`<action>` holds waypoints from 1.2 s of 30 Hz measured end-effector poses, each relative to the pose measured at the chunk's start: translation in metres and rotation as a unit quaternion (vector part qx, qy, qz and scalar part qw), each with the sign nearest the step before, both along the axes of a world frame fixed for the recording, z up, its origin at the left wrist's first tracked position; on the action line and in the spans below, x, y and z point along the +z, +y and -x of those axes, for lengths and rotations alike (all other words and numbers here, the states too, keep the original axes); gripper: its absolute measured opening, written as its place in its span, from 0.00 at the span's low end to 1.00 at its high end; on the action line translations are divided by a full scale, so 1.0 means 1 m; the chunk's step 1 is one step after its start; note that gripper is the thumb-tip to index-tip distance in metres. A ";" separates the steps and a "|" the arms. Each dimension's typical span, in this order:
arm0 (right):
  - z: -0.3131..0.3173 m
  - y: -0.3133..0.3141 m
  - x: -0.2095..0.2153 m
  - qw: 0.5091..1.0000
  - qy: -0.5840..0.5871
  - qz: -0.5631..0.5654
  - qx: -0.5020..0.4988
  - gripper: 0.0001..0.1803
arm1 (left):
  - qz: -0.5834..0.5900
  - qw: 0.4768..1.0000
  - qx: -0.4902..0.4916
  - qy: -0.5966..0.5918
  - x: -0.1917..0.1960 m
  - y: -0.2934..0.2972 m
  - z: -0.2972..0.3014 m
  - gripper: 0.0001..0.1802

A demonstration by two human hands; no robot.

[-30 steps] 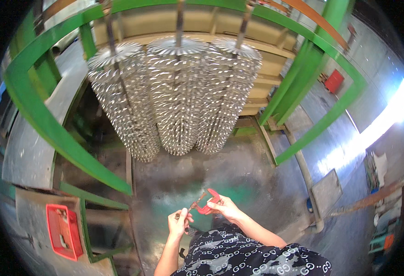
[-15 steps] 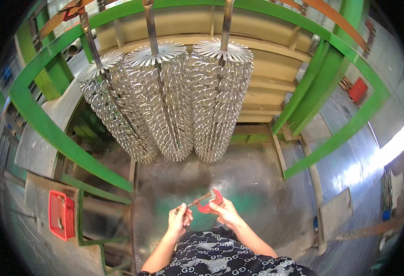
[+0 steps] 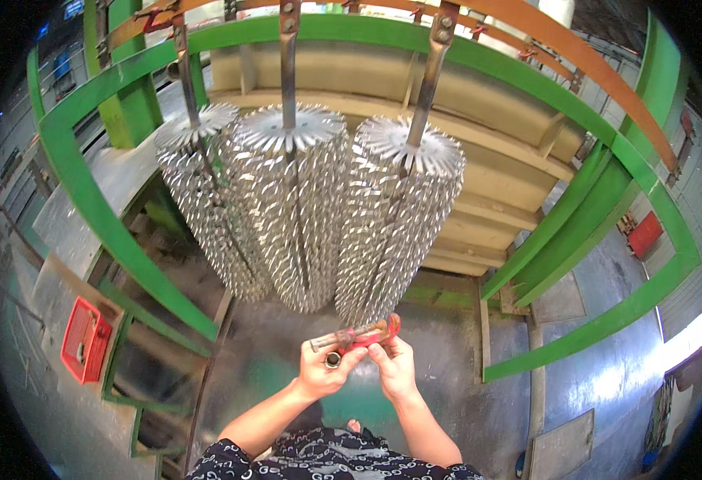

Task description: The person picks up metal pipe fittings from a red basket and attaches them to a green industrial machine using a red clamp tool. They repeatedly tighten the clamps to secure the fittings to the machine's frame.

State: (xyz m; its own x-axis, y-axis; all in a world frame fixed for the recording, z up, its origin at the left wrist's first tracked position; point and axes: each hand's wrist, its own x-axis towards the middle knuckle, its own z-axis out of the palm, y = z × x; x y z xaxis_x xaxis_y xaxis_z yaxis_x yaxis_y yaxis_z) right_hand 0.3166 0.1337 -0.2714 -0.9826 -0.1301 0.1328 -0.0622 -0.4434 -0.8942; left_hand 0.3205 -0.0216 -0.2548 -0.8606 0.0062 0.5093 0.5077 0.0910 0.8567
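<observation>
Both my hands are raised in front of my chest, close together. My right hand [image 3: 395, 364] grips the red handle of a hand tool [image 3: 359, 334] with a worn metal shaft that points left. My left hand [image 3: 323, 370] holds the shaft end of that tool and pinches a small round metal piece [image 3: 333, 359] under it. Just above the tool hang three tall racks [image 3: 303, 208] packed with shiny small metal parts, each hung from a metal rod [image 3: 289, 64] on an overhead rail.
A curved green steel frame [image 3: 87, 192] surrounds the racks, with an orange rail [image 3: 575, 56] above. A red crate [image 3: 85, 340] sits at the lower left. A wet metal floor [image 3: 255, 360] lies below, and another red crate [image 3: 645, 234] stands at the right.
My view has tilted up and nearer to the racks. My hands have risen and closed together on the tool, which now lies level between them.
</observation>
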 end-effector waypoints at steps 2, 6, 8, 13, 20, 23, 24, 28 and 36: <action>0.025 0.000 0.015 0.997 0.054 -0.045 -0.028 0.12 | 0.040 0.990 0.032 0.128 0.041 -0.017 0.033 0.10; 0.065 0.027 0.048 0.985 0.096 -0.128 -0.069 0.10 | 0.058 0.918 0.092 0.381 0.151 -0.040 0.124 0.16; 0.077 0.035 0.049 0.978 0.100 -0.135 -0.122 0.10 | 0.101 0.866 0.144 0.468 0.211 -0.048 0.163 0.14; 0.086 0.055 0.035 0.952 0.093 -0.153 -0.247 0.11 | 0.255 0.783 0.242 0.513 0.304 -0.032 0.253 0.11; 0.092 0.115 0.016 0.932 0.079 -0.164 -0.312 0.11 | 0.231 0.891 0.174 0.351 0.328 -0.030 0.318 0.12; 0.094 0.139 0.009 0.931 0.060 -0.119 -0.341 0.11 | 0.079 0.911 0.088 0.394 0.321 -0.026 0.354 0.11; 0.094 0.146 0.006 0.929 0.059 -0.114 -0.348 0.11 | 0.055 0.922 0.079 0.375 0.321 -0.024 0.357 0.11; 0.098 0.166 -0.004 0.926 0.053 -0.103 -0.360 0.12 | -0.001 0.932 0.064 0.356 0.328 -0.007 0.359 0.09; 0.112 0.173 -0.010 0.934 0.060 -0.099 -0.339 0.12 | -0.037 0.941 0.029 0.335 0.336 0.001 0.370 0.08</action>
State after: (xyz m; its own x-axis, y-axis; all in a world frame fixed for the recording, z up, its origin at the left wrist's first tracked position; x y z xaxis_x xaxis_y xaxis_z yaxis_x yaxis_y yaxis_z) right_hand 0.2045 0.3072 -0.2812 -0.8274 0.4830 0.2866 -0.3734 -0.0917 -0.9231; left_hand -0.0497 -0.0201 0.0816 -0.3449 -0.0875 0.9345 0.9317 0.0886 0.3522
